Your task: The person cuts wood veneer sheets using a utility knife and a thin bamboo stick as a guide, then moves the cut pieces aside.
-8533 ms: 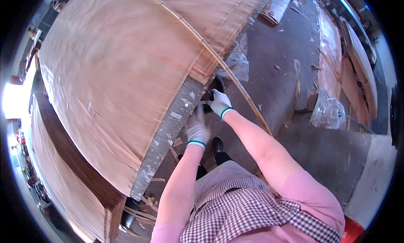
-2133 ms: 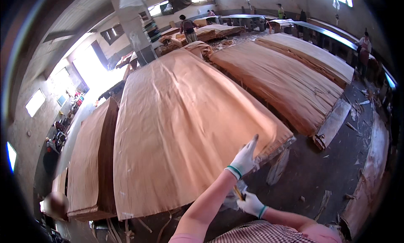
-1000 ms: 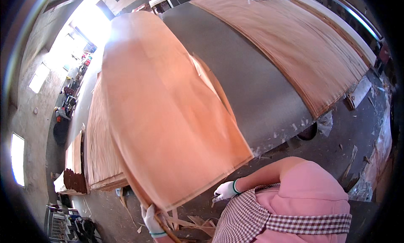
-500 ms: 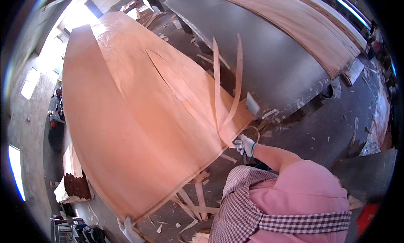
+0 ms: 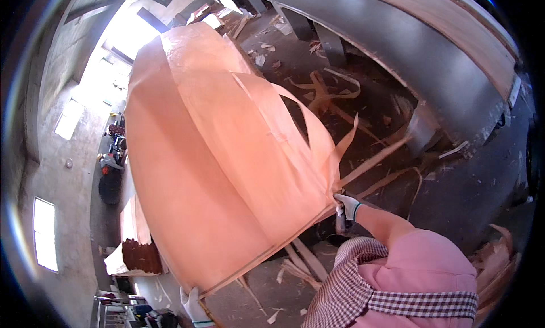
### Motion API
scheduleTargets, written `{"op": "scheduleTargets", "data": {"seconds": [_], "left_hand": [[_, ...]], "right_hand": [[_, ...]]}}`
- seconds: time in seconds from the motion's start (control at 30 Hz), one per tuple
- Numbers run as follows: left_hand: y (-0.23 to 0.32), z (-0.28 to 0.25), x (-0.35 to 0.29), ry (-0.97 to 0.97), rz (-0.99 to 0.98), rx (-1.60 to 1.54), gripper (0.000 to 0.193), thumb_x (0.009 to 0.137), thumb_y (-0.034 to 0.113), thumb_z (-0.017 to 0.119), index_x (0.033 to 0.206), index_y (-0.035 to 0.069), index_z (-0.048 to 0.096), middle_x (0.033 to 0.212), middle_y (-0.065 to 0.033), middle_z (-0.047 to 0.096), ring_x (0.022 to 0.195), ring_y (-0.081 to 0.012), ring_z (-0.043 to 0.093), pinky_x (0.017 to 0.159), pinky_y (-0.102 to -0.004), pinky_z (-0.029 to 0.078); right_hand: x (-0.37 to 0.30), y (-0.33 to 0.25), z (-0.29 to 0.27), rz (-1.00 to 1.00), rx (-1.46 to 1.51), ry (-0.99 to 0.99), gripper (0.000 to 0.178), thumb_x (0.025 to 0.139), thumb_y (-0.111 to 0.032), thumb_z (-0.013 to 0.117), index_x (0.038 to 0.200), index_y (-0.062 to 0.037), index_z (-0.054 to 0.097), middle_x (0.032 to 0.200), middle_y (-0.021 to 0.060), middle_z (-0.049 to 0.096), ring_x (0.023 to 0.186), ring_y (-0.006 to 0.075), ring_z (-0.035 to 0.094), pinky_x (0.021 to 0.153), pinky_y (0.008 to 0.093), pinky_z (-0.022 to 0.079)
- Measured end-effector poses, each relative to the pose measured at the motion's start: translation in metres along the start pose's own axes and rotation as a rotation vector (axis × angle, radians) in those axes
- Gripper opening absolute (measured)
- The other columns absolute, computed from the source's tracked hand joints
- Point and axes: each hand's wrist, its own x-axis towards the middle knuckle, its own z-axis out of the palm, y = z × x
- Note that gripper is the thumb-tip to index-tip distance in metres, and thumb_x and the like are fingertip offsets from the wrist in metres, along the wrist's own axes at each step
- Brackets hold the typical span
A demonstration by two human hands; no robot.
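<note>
half a second back the loose strips [image 5: 379,160] stand up off the near right corner; now they droop outward to the right, over the floor [image 5: 454,186], bunched where the right hand [image 5: 346,205] is. a second back that hand is clear of the edge; now it is clamped on the corner. left hand [image 5: 195,305] clamped on the near left corner, its fingers partly behind the edge; a thin stick [image 5: 206,312] lies beside it, whether gripped i can't tell.

so the veneer sheet [image 5: 227,152] is controlled from both near corners, near edge fairly straight between the hands, far end toward the bright doorway. a long split on its right side gapes wider than half a second ago; i judge that side the weak one, apt to tear under a pull.

veneer sheet sits left of the grey worktop [image 5: 420,55], well apart from it, scrap-strewn floor between.
</note>
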Motion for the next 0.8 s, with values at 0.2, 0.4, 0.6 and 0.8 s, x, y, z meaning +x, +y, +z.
{"op": "scheduleTargets", "data": {"seconds": [0.2,0.4,0.6,0.8], "left_hand": [[-0.029,-0.022,0.120,-0.165,0.011,-0.041,0.041,0.077,-0.004,0.053,0.118,-0.004,0.053,0.101,-0.0085,0.062,0.082,-0.0144,0.060,0.071,-0.0248,0.050],[-0.103,-0.024,0.224,-0.148,0.014,-0.071,0.038,0.078,-0.004,0.054,0.115,-0.003,0.055,0.100,-0.0073,0.062,0.083,-0.0145,0.059,0.070,-0.0253,0.050],[-0.190,-0.058,0.325,-0.259,-0.072,-0.065,0.038,0.079,-0.003,0.056,0.117,-0.003,0.056,0.102,-0.0064,0.062,0.086,-0.0144,0.058,0.077,-0.0265,0.048],[-0.256,-0.092,0.383,-0.333,-0.049,0.058,0.040,0.083,-0.001,0.055,0.122,-0.006,0.051,0.112,-0.0107,0.059,0.095,-0.0178,0.057,0.085,-0.0299,0.047]], "right_hand": [[0.033,0.018,0.074,-0.362,-0.033,0.179,0.014,0.086,-0.016,0.063,0.077,-0.0082,0.056,0.057,0.0023,0.051,0.040,0.0129,0.042,0.037,0.0299,0.032],[0.033,0.035,0.115,-0.746,-0.190,0.371,0.013,0.080,-0.010,0.065,0.091,-0.0060,0.060,0.071,-0.0006,0.055,0.055,0.0083,0.049,0.049,0.0243,0.038],[0.001,0.087,0.158,-0.865,-0.413,0.285,0.015,0.088,-0.006,0.060,0.101,-0.0065,0.067,0.080,-0.0037,0.061,0.065,0.0062,0.051,0.060,0.0210,0.042],[-0.024,0.193,0.179,-0.863,-0.989,0.614,0.026,0.086,-0.014,0.063,0.110,-0.0048,0.064,0.096,0.0078,0.065,0.093,0.0189,0.061,0.085,0.0304,0.048]]}}
